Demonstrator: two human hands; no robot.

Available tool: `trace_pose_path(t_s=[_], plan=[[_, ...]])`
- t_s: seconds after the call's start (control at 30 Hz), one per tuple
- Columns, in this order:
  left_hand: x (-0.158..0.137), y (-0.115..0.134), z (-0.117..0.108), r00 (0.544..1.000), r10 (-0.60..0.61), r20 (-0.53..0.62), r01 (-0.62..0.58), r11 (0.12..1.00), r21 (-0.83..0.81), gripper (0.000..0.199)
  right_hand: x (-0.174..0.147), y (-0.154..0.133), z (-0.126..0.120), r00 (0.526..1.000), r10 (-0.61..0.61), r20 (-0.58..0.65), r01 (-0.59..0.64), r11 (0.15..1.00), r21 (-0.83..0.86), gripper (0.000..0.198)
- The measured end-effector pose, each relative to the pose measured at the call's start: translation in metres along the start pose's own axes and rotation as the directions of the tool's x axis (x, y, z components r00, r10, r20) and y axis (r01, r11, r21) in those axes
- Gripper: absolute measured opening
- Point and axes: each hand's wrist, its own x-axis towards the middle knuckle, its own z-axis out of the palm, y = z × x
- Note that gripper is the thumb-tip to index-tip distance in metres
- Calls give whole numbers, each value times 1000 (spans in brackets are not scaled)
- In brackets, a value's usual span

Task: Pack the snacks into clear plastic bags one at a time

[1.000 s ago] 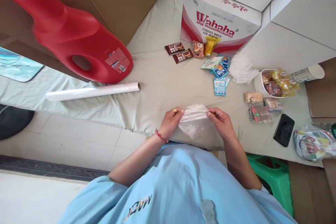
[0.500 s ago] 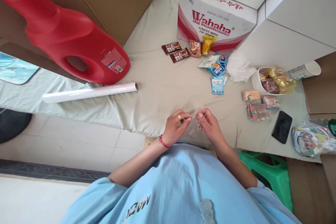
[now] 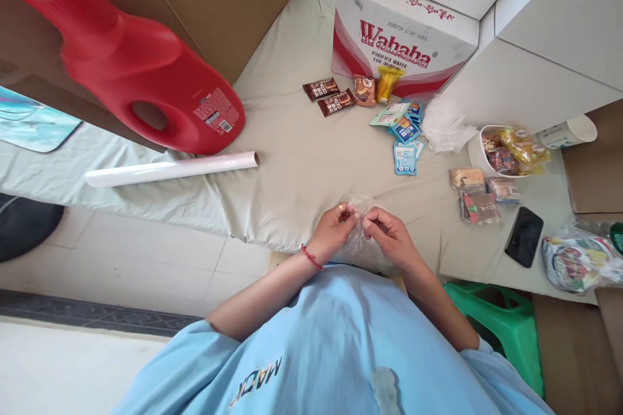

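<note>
Close in front of my body, my left hand and my right hand pinch a clear plastic bag between fingertips. The bag is thin and see-through, so its outline is hard to make out. My two hands are almost touching at the fingertips, just over the cloth-covered table edge. A yellow ring and a red string bracelet show on my left hand and wrist. Beyond my hands lie blue snack packets, with a crumpled heap of clear plastic bags to their right.
A white tub of snacks, packaged snacks and a black phone sit at right. Brown packets lie by the Wahaha carton. At left are a red jug and a white roll; a green stool stands below.
My hands have come closer together, and the left fingers have curled in more. More of the clear bag shows spread around them. The view has shifted slightly.
</note>
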Motion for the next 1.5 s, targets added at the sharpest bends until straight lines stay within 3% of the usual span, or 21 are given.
trace_pose_path(t_s=[0.13, 0.27, 0.37, 0.53, 0.6, 0.7, 0.73, 0.77, 0.87, 0.9, 0.97, 1.07, 1.17, 1.3, 1.43, 1.5], plan=[[6, 7, -9, 997, 21, -72, -29, 992, -125, 24, -7, 4, -20, 990, -37, -139, 41, 999, 21, 29], [8, 11, -27, 996, -42, -81, 14, 948, -319, 31, -15, 9, -55, 945, -34, -326, 67, 994, 90, 22], [8, 11, -37, 993, -77, -88, 31, 899, -436, 36, -18, 10, -78, 920, -36, -391, 73, 994, 79, 21], [7, 13, -37, 992, -53, -113, -22, 814, -580, 33, -17, 23, -95, 927, 84, -366, -127, 987, -96, 30], [5, 16, -34, 992, -28, -124, -51, 806, -589, 31, -16, 27, -93, 886, 70, -459, -197, 952, -236, 34], [2, 20, -29, 990, 42, -134, -108, 832, -544, 27, -16, 21, -79, 755, -197, -625, -148, 878, -456, 34], [0, 21, -27, 989, 65, -130, -124, 843, -523, 26, -15, 16, -71, 739, -304, -601, -81, 846, -527, 33], [-2, 22, -25, 989, 83, -122, -134, 854, -503, 25, -14, 9, -62, 752, -396, -527, 7, 804, -594, 31], [-7, 26, -18, 989, 121, -84, -146, 882, -448, 24, -3, -8, -31, 841, -517, -162, 280, 670, -687, 36], [-9, 27, -17, 988, 132, -75, -151, 886, -438, 23, 2, -10, -23, 855, -512, -82, 331, 659, -675, 35], [-12, 29, -18, 985, 151, -83, -172, 879, -444, 23, 11, -11, -14, 873, -485, -52, 362, 716, -597, 21], [-12, 31, -31, 978, 140, -153, -198, 848, -492, 25, 18, -7, -16, 908, -389, -155, 322, 885, -336, 17], [-1, 29, -54, 968, 78, -239, -194, 839, -509, 30, 17, -6, -23, 950, -169, -261, 181, 983, 23, 24], [30, 27, -81, 952, -28, -304, -114, 891, -440, 30, 15, -4, -24, 929, 127, -348, -15, 951, 307, 37], [49, 35, -85, 929, -111, -352, -31, 927, -375, 31, 17, 5, -17, 890, 191, -414, -35, 935, 354, 42], [47, 39, -77, 926, -110, -361, -21, 940, -340, 42, 16, 10, -14, 881, 185, -435, -24, 937, 350, 42]])
